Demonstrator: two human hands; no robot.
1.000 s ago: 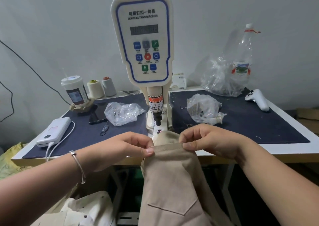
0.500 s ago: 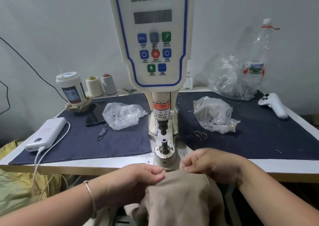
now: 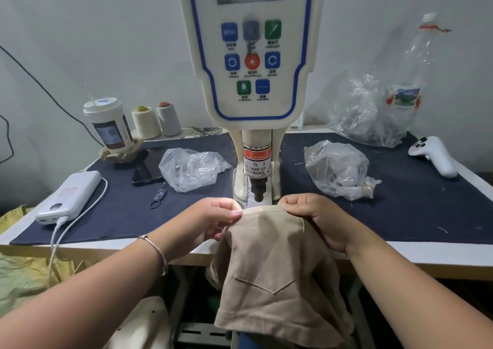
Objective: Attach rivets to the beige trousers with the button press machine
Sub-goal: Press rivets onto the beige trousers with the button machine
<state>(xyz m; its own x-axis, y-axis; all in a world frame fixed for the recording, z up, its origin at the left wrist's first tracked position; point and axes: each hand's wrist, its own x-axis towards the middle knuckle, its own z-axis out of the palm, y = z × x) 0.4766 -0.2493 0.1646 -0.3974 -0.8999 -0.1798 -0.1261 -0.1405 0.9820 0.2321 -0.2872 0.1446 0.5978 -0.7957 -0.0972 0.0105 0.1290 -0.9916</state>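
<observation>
Judging by the beige trousers (image 3: 274, 263) pinched at their top edge by the left hand (image 3: 210, 219) and right hand (image 3: 310, 215) just before the button press machine (image 3: 249, 63), positioning seems under way, the punch's label apparently reading "WARNING… CARE OF… FINGER"; the cloth is next to be slid beneath the punch.
</observation>
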